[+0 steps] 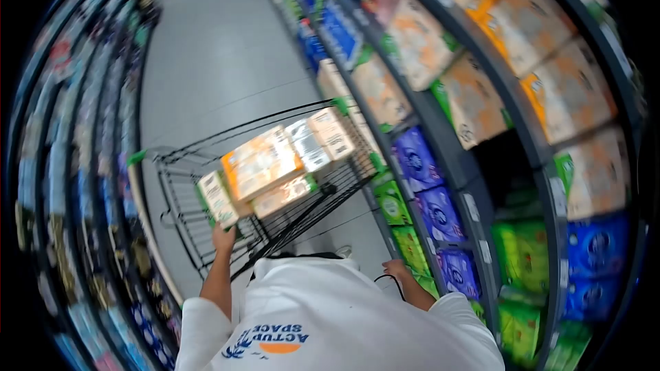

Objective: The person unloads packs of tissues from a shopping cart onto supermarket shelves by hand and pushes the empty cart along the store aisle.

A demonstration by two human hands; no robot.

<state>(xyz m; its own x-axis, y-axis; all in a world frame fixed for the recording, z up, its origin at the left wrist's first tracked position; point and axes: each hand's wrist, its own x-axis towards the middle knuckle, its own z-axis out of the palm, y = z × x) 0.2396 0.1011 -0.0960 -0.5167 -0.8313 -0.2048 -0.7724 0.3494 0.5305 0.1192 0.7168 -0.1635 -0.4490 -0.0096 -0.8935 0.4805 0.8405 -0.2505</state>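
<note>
My left hand [223, 235] is at the lower end of a cream and green pack [217, 199], its fingers closed against it. That pack stands at the left of several packs in a black wire cart [179, 216]. Beside it lie an orange and cream pack [262, 160], a lower cream pack [282, 196], a silvery pack [309, 144] and another cream pack [332, 133]. My right hand [394, 268] hangs low beside the right shelf, near green packs [411, 244]; its fingers are blurred, and a thin dark cord runs by it.
Shelves with cream, purple [416, 158], green and blue packs [597, 244] line the right side. On the left, long shelves [75, 165] hold many small goods. Grey floor [213, 41] runs ahead between them.
</note>
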